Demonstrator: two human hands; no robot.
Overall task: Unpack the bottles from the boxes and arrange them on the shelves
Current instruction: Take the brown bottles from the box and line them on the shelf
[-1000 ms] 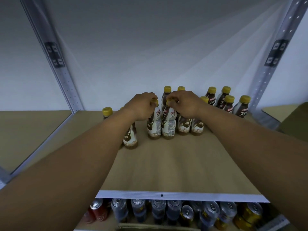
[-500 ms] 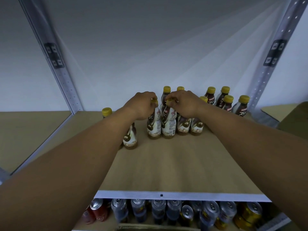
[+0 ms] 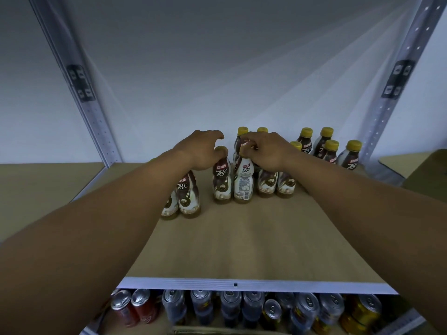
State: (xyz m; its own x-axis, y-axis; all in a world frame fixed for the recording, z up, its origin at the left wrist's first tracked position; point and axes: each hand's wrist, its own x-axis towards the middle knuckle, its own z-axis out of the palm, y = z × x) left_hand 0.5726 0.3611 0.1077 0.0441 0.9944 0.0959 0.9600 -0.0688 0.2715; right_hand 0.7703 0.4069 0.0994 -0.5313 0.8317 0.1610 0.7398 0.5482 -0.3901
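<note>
Left grip: the left hand [image 3: 202, 152] arches over the yellow cap of the Kopiko bottle [image 3: 221, 177]. Its fingers are curved and apart above the cap, not closed round it.
Right grip: the right hand [image 3: 267, 151] has its fingertips [image 3: 246, 146] clamped on the cap of the barcode bottle [image 3: 243, 183].
Place: these two stand touching side by side on the brown shelf [image 3: 242, 243], towards its back and about mid-width.
Axis: both are upright, with the long axis vertical and the caps up. The Kopiko bottle turns its front label to the camera — the barcode bottle turns its white back panel.
Left pair [image 3: 187, 197]: two more bottles stand upright just beside each other, nearer the front and partly behind the left forearm.
Right neighbours [image 3: 267, 184]: two upright bottles stand just beside the barcode bottle, under the right wrist.
Back row [image 3: 242, 131]: yellow caps show behind the hands.
Far cluster [image 3: 331, 151]: five upright bottles stand near the right post [image 3: 396, 78].
Below: cans [image 3: 232, 308] stand tops up under the front rail [image 3: 242, 284].
Right edge: a cardboard box [image 3: 423, 170] — only partly in view.
</note>
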